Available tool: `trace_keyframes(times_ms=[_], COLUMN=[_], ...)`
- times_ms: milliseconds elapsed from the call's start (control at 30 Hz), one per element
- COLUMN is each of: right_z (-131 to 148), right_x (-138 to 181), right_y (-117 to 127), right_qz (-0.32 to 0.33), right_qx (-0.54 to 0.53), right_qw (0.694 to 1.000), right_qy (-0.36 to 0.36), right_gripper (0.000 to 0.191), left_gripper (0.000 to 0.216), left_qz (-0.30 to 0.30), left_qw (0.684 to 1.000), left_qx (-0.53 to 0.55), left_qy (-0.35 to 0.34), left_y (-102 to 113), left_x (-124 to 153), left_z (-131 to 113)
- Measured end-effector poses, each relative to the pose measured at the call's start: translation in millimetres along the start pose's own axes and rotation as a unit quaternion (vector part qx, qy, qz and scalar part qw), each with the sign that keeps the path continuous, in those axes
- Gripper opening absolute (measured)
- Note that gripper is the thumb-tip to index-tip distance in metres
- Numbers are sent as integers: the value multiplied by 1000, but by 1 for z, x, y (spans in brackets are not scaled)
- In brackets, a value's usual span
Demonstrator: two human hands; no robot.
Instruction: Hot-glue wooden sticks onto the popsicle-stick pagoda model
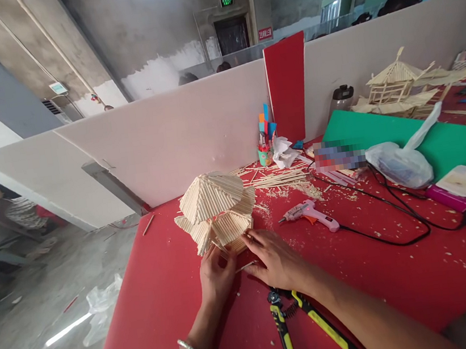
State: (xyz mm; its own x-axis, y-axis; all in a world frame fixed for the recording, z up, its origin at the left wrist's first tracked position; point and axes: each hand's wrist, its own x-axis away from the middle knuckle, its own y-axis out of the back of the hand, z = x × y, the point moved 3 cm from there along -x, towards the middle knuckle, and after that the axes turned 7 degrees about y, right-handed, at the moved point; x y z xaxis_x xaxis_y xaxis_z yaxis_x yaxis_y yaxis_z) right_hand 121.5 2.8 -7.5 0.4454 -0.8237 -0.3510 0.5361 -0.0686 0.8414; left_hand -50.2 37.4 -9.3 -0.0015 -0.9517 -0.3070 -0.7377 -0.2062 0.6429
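- Stick-built pavilion model stands upright on the red table, directly beyond both hands, which are about equally near.
- Left hand curls at its near edge, thumb and finger close together; whether they pinch anything, I cannot tell.
- Right hand is partly spread, fingertips touching the near right side.

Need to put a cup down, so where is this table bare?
The red table looks barest between its left edge and the left forearm. Between the right forearm and black cable is room too, though with scattered bits. Crowded beyond the glue gun: sticks, shavings, plastic bag.
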Motion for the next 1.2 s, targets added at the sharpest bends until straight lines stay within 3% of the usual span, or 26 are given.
trace_keyframes(times_ms=[633,1200], right_z=[0,-3], right_x=[1,2], right_y=[1,-2], right_qz=[4,-1], right_qx=[-6,-5], right_qw=[1000,1000], right_qy=[-17,-15], right_gripper=[68,69], left_gripper=[19,22], left_qz=[21,-6], left_qw=[1000,1000], left_qx=[16,9], left_qy=[7,24], left_y=[1,1], left_x=[0,0], left_z=[-6,-4])
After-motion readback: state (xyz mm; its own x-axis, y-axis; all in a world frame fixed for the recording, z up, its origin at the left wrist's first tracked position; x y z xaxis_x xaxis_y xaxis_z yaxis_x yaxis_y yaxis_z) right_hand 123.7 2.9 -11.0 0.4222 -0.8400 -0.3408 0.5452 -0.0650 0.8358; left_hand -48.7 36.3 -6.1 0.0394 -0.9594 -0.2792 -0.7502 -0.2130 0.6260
